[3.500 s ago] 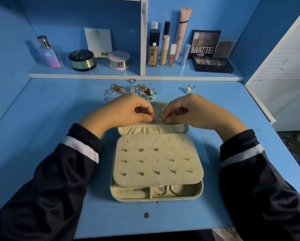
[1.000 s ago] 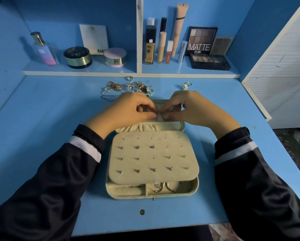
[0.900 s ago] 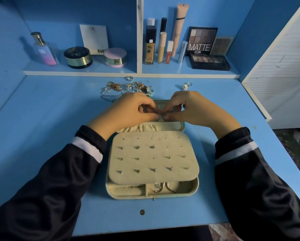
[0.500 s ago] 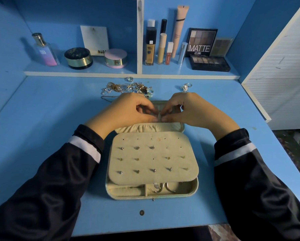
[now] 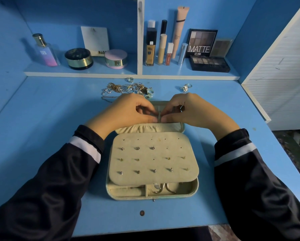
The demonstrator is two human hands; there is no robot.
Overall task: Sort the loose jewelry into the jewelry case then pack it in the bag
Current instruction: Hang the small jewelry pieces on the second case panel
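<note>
Left hand [image 5: 128,111] and right hand [image 5: 191,111] pinch one small item [image 5: 159,117] together above the open jewelry case [image 5: 152,197].

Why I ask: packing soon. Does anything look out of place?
A small round brown object lies alone on the blue desk, in front of the open beige jewelry case, apart from the tangled jewelry heap behind it.

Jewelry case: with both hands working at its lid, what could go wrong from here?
1. The left hand and right hand pinch a small piece over the lid; a slip could drop it into the gathered pocket.
2. Both sleeves flank the stud panel; a nudge might shake studs loose.
3. The jewelry pile behind looks tangled, so chains may snag.
</note>
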